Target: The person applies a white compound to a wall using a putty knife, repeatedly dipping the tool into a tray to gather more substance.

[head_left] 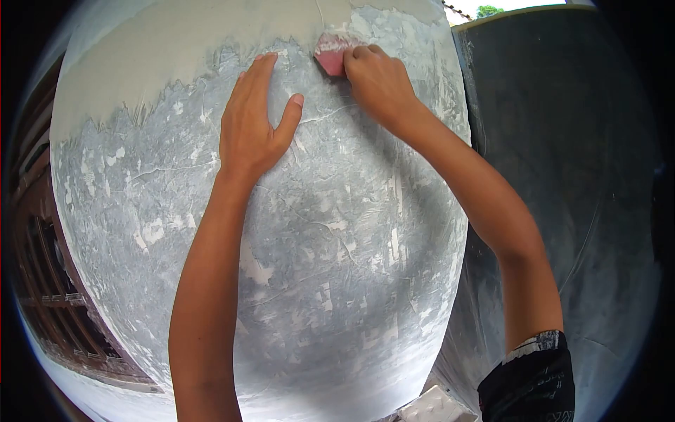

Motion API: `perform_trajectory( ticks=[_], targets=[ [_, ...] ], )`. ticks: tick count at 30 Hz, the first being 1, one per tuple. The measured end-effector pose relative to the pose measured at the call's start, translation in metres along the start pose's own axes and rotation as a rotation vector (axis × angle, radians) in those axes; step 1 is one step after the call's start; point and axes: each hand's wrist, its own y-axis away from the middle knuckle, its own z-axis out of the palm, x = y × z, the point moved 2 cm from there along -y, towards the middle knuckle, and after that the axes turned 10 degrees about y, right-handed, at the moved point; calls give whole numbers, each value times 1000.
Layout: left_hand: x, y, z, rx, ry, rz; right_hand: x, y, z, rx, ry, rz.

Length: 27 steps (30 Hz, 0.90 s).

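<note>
A grey wall point(330, 232), mottled with white patches and fine raised lines, fills most of the view. My right hand point(383, 81) is closed around the edge of a flat pink piece point(330, 55) near the top. This piece has white dust or paste on its face, looks like sandpaper, and lies against the wall. To the left, my left hand point(249, 119) rests flat on the wall, thumb apart from the fingers and nothing in it. Both hands are near the ragged lower edge of a smooth beige coat point(140, 63).
A dark grey panel or wall point(562, 141) stands on the right, past the wall's edge. On the left is a brown window frame or grille point(60, 302). A pale block-like object point(436, 406) lies at the bottom. Green leaves point(487, 11) show at the top.
</note>
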Motion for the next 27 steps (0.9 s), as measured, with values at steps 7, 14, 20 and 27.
perform_trajectory(
  ticks=[7,14,20,27],
  targets=[
    [1,0,2,13,-16,-11,44,-55,17,110,-48,147],
    [0,3,2,-9,-29,-11,6,14,-15,-54,-13,21],
    [1,1,4,9,-20,-5,29,-41,-9,103,-150,181],
    [-1,1,-1,-23,-7,-34,-5,7,-11,-109,7,22]
  ],
)
